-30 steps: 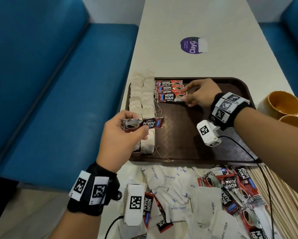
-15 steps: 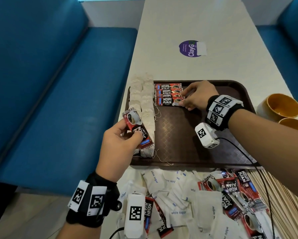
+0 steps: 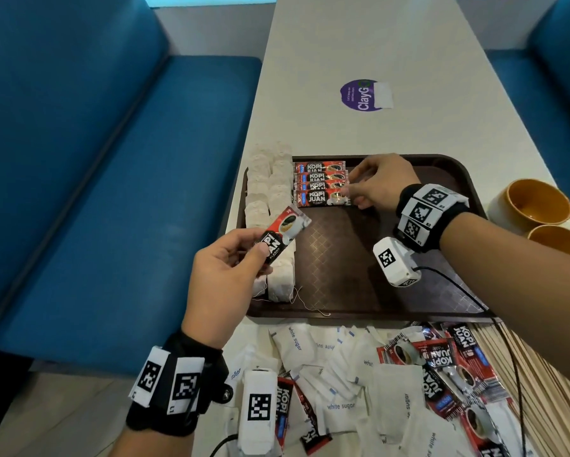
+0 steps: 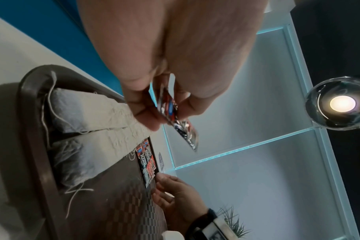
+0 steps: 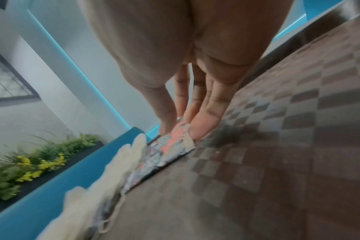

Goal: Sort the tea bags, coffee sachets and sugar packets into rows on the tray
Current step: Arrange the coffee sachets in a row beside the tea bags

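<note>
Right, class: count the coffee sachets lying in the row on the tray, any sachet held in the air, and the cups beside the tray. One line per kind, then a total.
Coffee sachets in the row on the tray: 4
Held coffee sachet, pinched by the left hand: 1
Cups: 2
Total: 7

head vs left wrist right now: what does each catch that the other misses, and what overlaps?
Head only: loose sugar packets and coffee sachets piled on the table below the tray, two orange mugs, a purple sticker.
Left wrist only: a lit ceiling lamp, a potted plant.
Both: left hand pinching one coffee sachet, tea bag rows, sachet row, right hand touching it, brown tray.
</note>
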Motion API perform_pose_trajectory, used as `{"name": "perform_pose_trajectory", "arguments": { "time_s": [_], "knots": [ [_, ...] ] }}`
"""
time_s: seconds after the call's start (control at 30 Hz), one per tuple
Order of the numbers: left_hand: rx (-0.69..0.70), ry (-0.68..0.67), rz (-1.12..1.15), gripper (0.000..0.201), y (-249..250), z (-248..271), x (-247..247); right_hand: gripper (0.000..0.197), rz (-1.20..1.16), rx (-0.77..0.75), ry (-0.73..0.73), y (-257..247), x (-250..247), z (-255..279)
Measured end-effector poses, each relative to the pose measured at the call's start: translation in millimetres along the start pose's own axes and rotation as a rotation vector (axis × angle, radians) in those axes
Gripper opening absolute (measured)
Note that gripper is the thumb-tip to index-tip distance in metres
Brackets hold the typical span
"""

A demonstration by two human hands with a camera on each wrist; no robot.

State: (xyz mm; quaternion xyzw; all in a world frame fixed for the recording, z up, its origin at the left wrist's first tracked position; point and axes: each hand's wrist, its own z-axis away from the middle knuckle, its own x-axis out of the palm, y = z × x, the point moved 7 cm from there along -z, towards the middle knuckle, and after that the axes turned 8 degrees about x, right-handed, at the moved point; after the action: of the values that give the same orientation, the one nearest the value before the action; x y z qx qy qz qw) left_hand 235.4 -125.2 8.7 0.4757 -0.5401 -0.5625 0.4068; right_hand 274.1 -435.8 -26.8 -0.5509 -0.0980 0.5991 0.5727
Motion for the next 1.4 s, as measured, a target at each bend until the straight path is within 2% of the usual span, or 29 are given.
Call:
{"name": "perform_pose_trajectory", "arguments": {
  "time_s": [0.1, 0.2, 0.3, 0.43, 0.53, 0.67, 0.93, 1.13, 1.23, 1.4],
  "knots": [
    [-0.037, -0.043, 0.029, 0.018, -2, 1, 2, 0.015, 0.001, -0.124, 0.032, -15, -4, 27],
    [-0.001, -0.085, 0.047, 0.015, 3, 4, 5, 0.017, -0.16, -0.189, -0.18, -32, 7, 82],
    [0.036, -0.092, 0.06, 0.015, 9, 7, 7, 0.032, -0.273, -0.208, -0.381, -40, 14, 133],
    [0.062, -0.091, 0.104, 0.025, 16, 12, 9, 0.032, -0.216, -0.271, -0.439, -34, 17, 161],
    [0.039, -0.095, 0.16, 0.027, 17, 16, 10, 0.029, -0.262, -0.277, -0.423, -28, 16, 163],
    [-0.002, -0.064, 0.227, 0.015, 9, 17, 3, 0.026, -0.291, -0.281, -0.413, -24, 13, 161],
    [-0.028, -0.077, 0.406, 0.026, 11, 19, 5, 0.03, -0.519, -0.244, -0.505, -22, 12, 166],
    [0.02, -0.092, 0.179, 0.023, 7, 18, 1, 0.026, -0.356, -0.261, -0.383, -19, 8, 159],
    [0.07, -0.069, 0.088, 0.021, 9, 17, -1, 0.026, -0.371, -0.272, -0.336, -20, 4, 155],
    [0.078, -0.031, 0.088, 0.012, 9, 15, 0, 0.023, -0.425, -0.29, -0.295, -22, -5, 147]
  ]
}}
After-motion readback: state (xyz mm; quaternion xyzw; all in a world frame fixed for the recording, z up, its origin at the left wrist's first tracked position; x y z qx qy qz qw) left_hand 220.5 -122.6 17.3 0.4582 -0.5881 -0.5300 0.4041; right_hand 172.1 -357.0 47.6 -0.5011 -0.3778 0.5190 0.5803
